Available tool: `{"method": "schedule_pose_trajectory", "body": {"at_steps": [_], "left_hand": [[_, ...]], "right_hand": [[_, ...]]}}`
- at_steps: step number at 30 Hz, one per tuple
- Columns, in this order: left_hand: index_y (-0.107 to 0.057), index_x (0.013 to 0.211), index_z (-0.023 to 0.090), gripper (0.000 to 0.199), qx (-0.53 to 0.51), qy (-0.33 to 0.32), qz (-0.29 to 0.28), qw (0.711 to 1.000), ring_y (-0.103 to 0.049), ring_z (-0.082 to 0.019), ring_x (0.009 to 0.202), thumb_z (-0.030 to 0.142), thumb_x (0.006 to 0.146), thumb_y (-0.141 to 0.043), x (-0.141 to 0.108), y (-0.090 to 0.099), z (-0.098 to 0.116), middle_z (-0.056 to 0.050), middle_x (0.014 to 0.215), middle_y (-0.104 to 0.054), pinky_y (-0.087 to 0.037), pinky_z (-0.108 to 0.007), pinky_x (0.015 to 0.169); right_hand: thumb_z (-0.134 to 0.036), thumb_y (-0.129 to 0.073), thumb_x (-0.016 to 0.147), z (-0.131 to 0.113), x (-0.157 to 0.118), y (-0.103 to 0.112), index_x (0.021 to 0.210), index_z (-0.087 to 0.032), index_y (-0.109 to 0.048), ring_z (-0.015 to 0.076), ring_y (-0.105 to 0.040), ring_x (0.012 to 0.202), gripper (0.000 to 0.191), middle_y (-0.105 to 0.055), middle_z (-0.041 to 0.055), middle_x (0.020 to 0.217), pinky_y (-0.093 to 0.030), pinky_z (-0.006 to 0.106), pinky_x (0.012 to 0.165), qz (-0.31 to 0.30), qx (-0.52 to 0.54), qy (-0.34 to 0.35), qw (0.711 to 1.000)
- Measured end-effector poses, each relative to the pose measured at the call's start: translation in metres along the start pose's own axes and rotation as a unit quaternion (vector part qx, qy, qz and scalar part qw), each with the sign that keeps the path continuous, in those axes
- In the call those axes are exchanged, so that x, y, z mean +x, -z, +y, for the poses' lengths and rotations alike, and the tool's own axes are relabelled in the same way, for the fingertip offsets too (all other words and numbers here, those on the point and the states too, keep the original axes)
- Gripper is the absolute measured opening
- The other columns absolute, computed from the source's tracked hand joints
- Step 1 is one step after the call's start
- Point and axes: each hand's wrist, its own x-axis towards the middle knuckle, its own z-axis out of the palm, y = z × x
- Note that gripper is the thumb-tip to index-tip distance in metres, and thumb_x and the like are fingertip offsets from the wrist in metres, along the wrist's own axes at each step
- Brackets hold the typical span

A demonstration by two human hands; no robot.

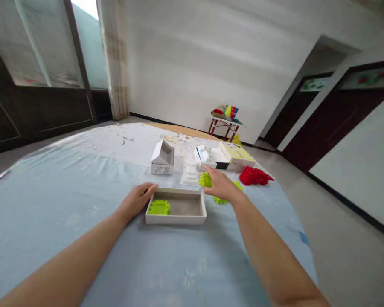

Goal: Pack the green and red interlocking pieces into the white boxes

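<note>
A shallow white box (176, 219) lies open on the table in front of me, with a lime-green notched square piece (159, 207) at its left end. My left hand (138, 198) grips the box's back left corner, its fingers closed over the rim. My right hand (222, 184), above the right end of the box, pinches another lime-green notched piece (205, 180) between thumb and fingers. Under and behind that hand, more green pieces (220, 200) rest on the cloth, partly hidden by it.
Behind the box stand a white carton with a raised flap (162, 168), a white plastic tray (190, 172), another tray in a box (205, 157) and a yellow-and-white box (238, 154). Red shredded material (254, 175) lies at right. A blue cloth (121, 264) covers the table.
</note>
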Motion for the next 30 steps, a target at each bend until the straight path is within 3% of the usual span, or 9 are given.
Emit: {"method": "schedule_pose_trajectory", "body": {"at_steps": [5,10,16,20,25,28,30], "left_hand": [[-0.058,0.066,0.017,0.044,-0.021,0.01,-0.003,1.0,-0.051,-0.016,0.063,0.052,0.081,-0.037,-0.001,-0.001,0.003,0.001,0.063,-0.059,-0.037,-0.025,0.058],[-0.061,0.072,0.015,0.048,-0.05,0.009,0.003,0.999,-0.056,-0.018,0.07,0.053,0.083,-0.033,-0.001,0.0,0.006,-0.002,0.071,-0.065,-0.042,-0.026,0.066],[-0.063,0.072,0.015,0.05,-0.069,0.005,0.011,0.998,-0.057,-0.019,0.071,0.054,0.082,-0.033,-0.001,0.002,0.006,-0.002,0.072,-0.067,-0.043,-0.027,0.066],[-0.066,0.072,0.015,0.053,-0.07,0.013,0.012,0.997,-0.057,-0.02,0.07,0.055,0.081,-0.033,-0.001,0.001,0.005,-0.003,0.071,-0.067,-0.042,-0.028,0.068],[-0.065,0.07,0.015,0.053,-0.071,0.024,0.011,0.997,-0.056,-0.019,0.066,0.057,0.081,-0.034,-0.001,0.0,0.006,-0.002,0.065,-0.065,-0.041,-0.028,0.064],[-0.063,0.068,0.016,0.053,-0.072,0.028,0.006,0.997,-0.055,-0.019,0.064,0.058,0.08,-0.033,-0.002,0.0,0.008,-0.002,0.063,-0.064,-0.041,-0.027,0.062],[-0.062,0.067,0.016,0.052,-0.072,0.03,0.006,0.997,-0.055,-0.019,0.064,0.058,0.08,-0.034,-0.002,0.0,0.008,-0.002,0.063,-0.063,-0.041,-0.027,0.06]], "right_hand": [[-0.027,-0.063,0.066,-0.061,0.006,-0.013,0.141,-0.019,-0.022,0.0235,-0.04,0.123,0.086,-0.04,0.0118,0.138,-0.034,0.037,0.101,-0.071,0.062,0.143,0.985],[-0.029,-0.068,0.062,-0.095,0.024,-0.042,0.141,-0.02,-0.023,0.0259,-0.048,0.115,0.091,-0.045,0.0121,0.133,-0.04,0.037,0.094,-0.158,0.063,0.175,0.97],[-0.036,-0.072,0.059,-0.098,0.037,-0.049,0.138,-0.017,-0.029,0.0248,-0.046,0.118,0.092,-0.045,0.0121,0.134,-0.038,0.035,0.097,-0.192,0.113,0.183,0.957],[-0.037,-0.068,0.066,-0.09,0.03,-0.041,0.134,-0.018,-0.037,0.0225,-0.053,0.11,0.077,-0.051,0.0112,0.128,-0.041,0.034,0.092,-0.153,0.148,0.147,0.966],[-0.026,-0.054,0.077,-0.078,0.014,-0.041,0.127,-0.016,-0.044,0.0168,-0.061,0.084,0.052,-0.065,0.0078,0.102,-0.046,0.028,0.076,-0.106,0.153,0.042,0.982],[-0.021,-0.05,0.077,-0.078,0.006,-0.044,0.122,-0.019,-0.049,0.0162,-0.061,0.077,0.045,-0.068,0.0028,0.083,-0.044,0.025,0.069,-0.113,0.118,0.027,0.986],[-0.019,-0.049,0.077,-0.081,0.003,-0.046,0.12,-0.02,-0.052,0.0161,-0.06,0.076,0.043,-0.068,0.0026,0.081,-0.043,0.024,0.066,-0.114,0.099,0.042,0.988]]}}
